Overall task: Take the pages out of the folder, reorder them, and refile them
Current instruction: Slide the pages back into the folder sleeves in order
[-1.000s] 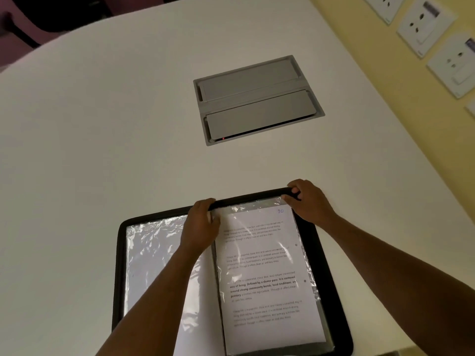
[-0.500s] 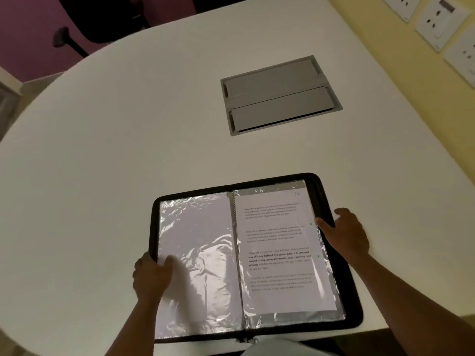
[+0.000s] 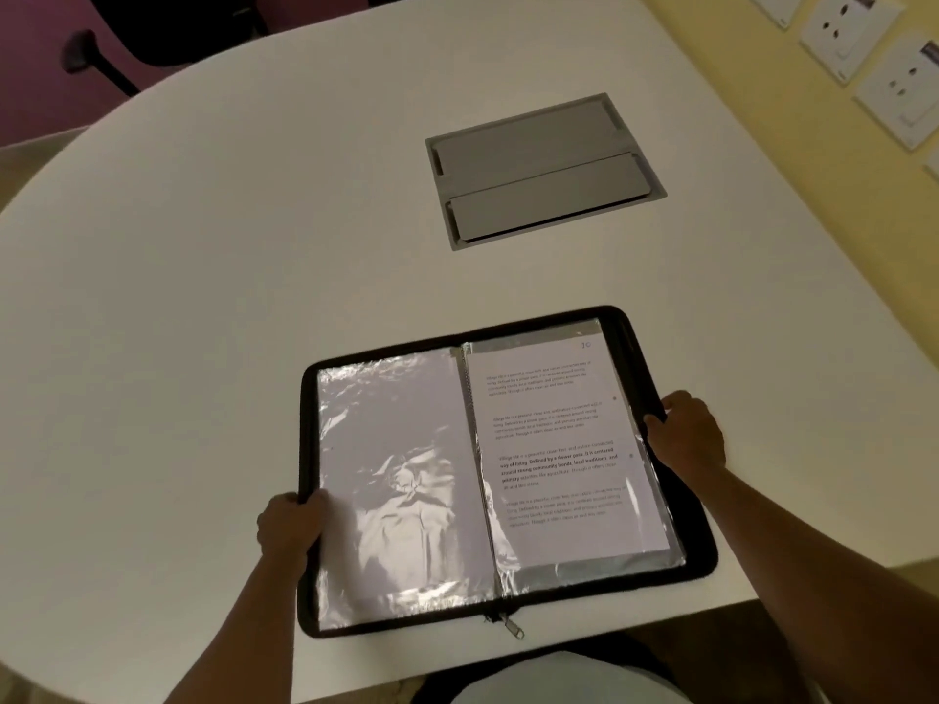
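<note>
A black zip folder lies open on the white table near its front edge. Its left side shows a crinkled clear plastic sleeve over a blank page. On the right a printed page sits inside another sleeve, with a number in its top right corner. My left hand grips the folder's left edge, thumb on the sleeve. My right hand grips the right edge. The zip pull hangs at the front of the spine.
A grey flap-covered cable box is set into the table beyond the folder. Wall sockets line the yellow wall at the right. A dark chair stands at the far left, past the table's rounded edge.
Both hands left the folder's top edge and now hold its left and right sides. The folder sits farther from me on the table, and the whole spread is in view.
</note>
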Tool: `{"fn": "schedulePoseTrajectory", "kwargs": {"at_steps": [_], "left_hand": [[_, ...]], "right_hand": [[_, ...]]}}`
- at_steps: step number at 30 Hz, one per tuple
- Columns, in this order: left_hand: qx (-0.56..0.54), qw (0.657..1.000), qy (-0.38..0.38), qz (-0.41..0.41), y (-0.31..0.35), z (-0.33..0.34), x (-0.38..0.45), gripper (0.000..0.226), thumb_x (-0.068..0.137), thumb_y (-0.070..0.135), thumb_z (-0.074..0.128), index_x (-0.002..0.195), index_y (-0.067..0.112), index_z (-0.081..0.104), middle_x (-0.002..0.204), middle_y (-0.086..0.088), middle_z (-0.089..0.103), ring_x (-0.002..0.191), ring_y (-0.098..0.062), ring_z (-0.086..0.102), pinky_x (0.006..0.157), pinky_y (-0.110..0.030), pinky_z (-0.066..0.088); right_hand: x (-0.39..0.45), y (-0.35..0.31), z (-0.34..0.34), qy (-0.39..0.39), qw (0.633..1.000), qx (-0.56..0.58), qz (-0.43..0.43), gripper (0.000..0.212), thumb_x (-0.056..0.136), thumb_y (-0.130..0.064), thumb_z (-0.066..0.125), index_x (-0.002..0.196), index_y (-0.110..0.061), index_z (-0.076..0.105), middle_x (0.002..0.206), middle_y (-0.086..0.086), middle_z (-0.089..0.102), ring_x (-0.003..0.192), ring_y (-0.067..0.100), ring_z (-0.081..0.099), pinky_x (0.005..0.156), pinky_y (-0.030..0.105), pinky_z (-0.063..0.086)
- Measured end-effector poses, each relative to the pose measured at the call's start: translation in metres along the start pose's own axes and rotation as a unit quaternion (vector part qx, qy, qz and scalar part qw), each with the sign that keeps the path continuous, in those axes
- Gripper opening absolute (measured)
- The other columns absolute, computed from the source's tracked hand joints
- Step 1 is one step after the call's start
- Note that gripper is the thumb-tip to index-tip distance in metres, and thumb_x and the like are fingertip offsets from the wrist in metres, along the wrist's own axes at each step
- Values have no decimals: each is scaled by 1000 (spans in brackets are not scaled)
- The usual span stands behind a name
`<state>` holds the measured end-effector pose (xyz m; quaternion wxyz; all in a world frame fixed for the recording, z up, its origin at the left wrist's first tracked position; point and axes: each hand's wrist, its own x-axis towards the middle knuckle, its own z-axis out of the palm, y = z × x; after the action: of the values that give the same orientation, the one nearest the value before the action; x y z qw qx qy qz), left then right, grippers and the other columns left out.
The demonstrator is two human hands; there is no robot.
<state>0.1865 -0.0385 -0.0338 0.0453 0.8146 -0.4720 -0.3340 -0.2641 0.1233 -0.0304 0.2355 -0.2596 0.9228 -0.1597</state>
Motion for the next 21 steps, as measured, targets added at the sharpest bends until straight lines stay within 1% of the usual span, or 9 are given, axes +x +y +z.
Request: {"fn": "schedulePoseTrajectory", "kwargs": {"at_steps": [2,5,7,9,11,12,14,18,21], "left_hand": [[-7,1000,-4,10,10,2,10,37,87,32,65,108,3,68,91,-14,66,84,-35,62,83,-42,53],[-32,999,-15,27,32,6,18,48,87,30,65,126,3,58,118,-17,62,103,-36,60,89,-39,50],[-48,998,-24,45,49,6,21,55,88,30,66,134,5,50,127,-16,58,111,-36,58,91,-39,48],[-28,997,-30,72,63,8,20,54,87,33,66,132,6,52,123,-17,60,107,-36,59,90,-42,50],[12,995,-9,98,72,13,11,48,85,35,67,120,4,58,111,-19,60,99,-37,61,86,-44,53],[29,994,5,105,74,18,5,49,83,37,68,117,2,58,111,-21,58,101,-40,60,87,-45,52],[50,995,17,86,76,29,-14,64,81,43,70,126,1,53,121,-25,51,113,-44,52,94,-47,46],[71,996,38,26,70,44,-42,83,72,55,75,127,-1,48,123,-25,47,118,-45,45,97,-51,42],[46,998,39,18,67,43,-39,84,68,56,78,124,0,51,119,-24,53,114,-43,51,95,-48,45]], "right_hand": [[14,-8,-4,-2,1000,-6,-5,33,93,-21,61,119,-2,55,115,20,58,99,35,60,80,37,49],[40,-21,-12,-11,1000,3,-13,36,94,-20,58,126,-4,55,121,20,59,106,35,59,80,31,44],[55,-28,-19,-22,1000,10,-20,40,95,-22,57,131,-6,53,127,18,58,113,35,57,87,32,44],[62,-34,-22,-14,999,30,-22,45,94,-25,58,135,-7,50,132,16,56,121,33,53,97,35,42],[54,-39,-20,40,997,58,-29,47,93,-24,62,135,-7,50,133,16,54,123,33,50,100,39,42],[46,-40,-17,77,994,63,-46,46,91,-23,64,132,-6,52,132,18,54,122,33,50,98,41,43],[24,-39,-4,118,986,67,-92,43,89,-19,66,127,-3,54,125,20,55,114,35,52,93,44,46],[-9,-26,23,139,982,32,-120,44,84,-23,71,120,-1,56,116,19,59,104,35,55,85,44,48],[-26,-24,41,117,971,-14,-207,52,81,-26,75,124,-1,57,126,19,58,116,34,55,95,47,50]]}}
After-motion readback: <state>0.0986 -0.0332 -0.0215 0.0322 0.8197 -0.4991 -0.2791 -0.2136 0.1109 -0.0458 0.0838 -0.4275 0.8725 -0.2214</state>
